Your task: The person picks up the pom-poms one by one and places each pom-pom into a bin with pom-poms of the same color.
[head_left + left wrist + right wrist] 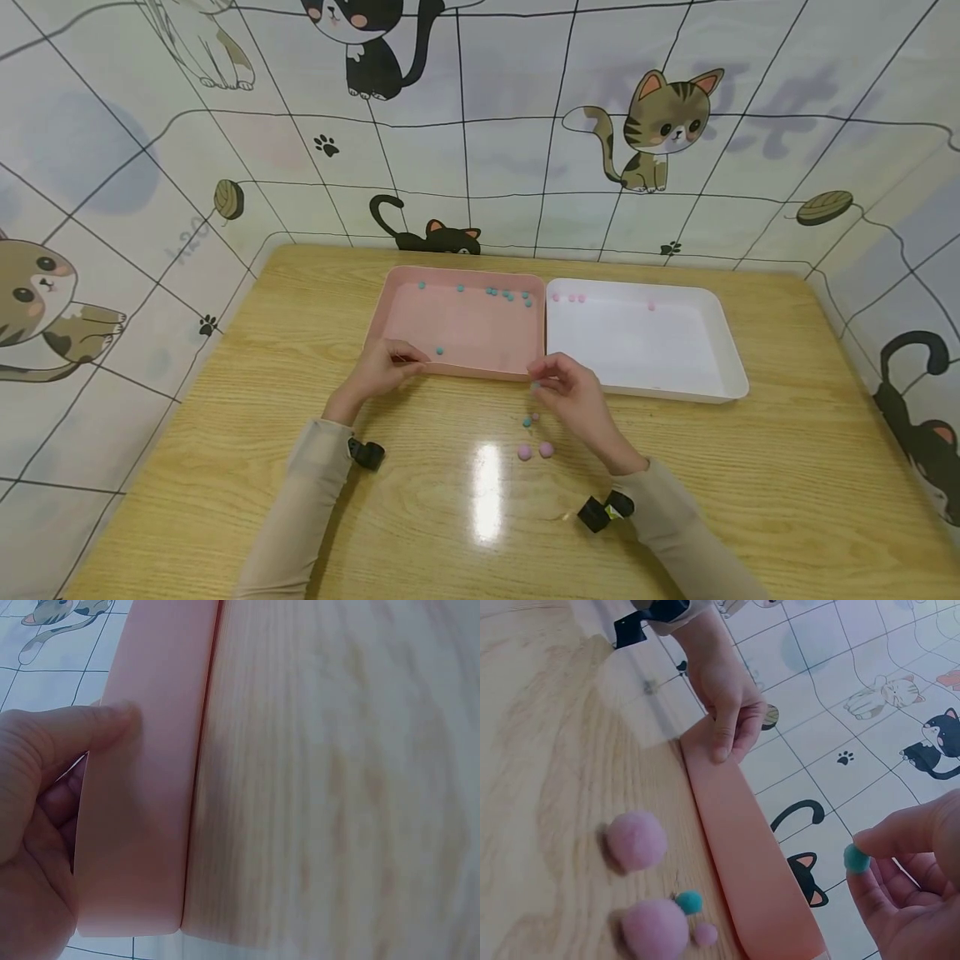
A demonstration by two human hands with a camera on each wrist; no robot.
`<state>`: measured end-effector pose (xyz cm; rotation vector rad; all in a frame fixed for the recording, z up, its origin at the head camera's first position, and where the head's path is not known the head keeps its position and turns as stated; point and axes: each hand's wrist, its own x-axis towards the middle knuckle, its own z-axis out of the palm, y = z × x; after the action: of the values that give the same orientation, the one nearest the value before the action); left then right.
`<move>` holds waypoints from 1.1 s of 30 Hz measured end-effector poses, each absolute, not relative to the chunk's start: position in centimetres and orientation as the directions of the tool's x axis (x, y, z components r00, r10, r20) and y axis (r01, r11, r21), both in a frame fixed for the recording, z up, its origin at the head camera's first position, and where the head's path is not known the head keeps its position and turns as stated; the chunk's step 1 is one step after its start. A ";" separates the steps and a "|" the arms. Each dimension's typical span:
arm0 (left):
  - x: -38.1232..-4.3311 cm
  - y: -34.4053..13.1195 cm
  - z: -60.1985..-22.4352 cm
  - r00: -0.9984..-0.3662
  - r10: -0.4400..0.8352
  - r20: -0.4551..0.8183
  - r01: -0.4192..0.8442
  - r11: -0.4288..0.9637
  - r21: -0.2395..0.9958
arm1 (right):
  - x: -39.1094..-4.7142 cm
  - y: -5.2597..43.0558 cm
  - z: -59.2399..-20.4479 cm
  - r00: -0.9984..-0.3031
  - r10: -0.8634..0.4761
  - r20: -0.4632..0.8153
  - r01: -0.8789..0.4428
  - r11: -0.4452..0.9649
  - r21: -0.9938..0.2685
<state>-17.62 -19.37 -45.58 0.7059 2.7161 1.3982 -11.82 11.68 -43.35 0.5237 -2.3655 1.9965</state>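
White tray (637, 342) beside pink tray (480, 329)

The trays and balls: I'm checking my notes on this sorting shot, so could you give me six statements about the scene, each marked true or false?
1. The right hand pinches a teal ball. True.
2. The left hand grips the wall of the pink tray. True.
3. Seen from the head camera, the white tray is left of the pink one. False: it is on the right.
4. The balls in the white tray are teal. False: they are small pink balls.
5. Two large pink balls lie on the table. True.
6. The pink tray holds no balls. False: several small teal balls lie in it.
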 end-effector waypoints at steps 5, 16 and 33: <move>-17.6 -19.5 -45.6 -0.900 0.393 0.187 0.381 0.503 0.776 | -12.8 10.7 -43.1 -0.942 -0.233 0.241 -0.274 0.122 -0.954; -17.7 -19.4 -45.8 -0.902 0.390 0.184 0.378 0.508 0.774 | -15.2 9.1 -42.4 -0.967 -0.164 0.196 -0.218 0.127 -0.968; -17.8 -19.5 -45.9 -0.901 0.393 0.181 0.379 0.515 0.769 | -18.4 7.5 -42.4 -0.971 -0.115 0.209 -0.223 0.131 -0.966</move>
<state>-17.80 -19.52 -45.89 0.6932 2.7193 1.3746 -18.44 7.46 -42.39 0.3447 -2.2983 1.9876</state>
